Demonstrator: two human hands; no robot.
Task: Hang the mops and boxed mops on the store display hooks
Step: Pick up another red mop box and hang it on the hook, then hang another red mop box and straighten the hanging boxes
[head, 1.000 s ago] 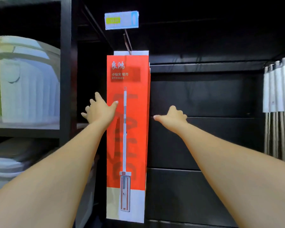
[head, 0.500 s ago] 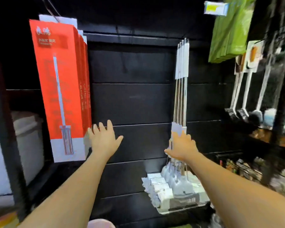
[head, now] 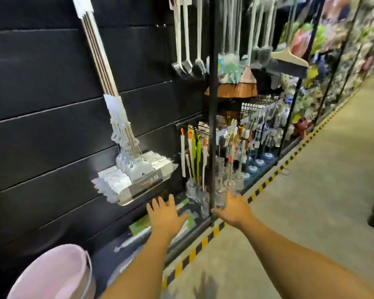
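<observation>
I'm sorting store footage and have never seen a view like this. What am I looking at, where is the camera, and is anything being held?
The picture comes from one wide-angle camera worn on a person's head, looking forward and down, so the two bare arms reaching in from the bottom are the wearer's own. There is no machine here. The left hand is spread open above some long packaged items lying low at the foot of the display, and has no grip on anything. The right hand reaches toward a black shelf post; whether it touches the post is unclear. A bundle of flat mops hangs on the black wall. A pink bucket sits at the lower left.
</observation>
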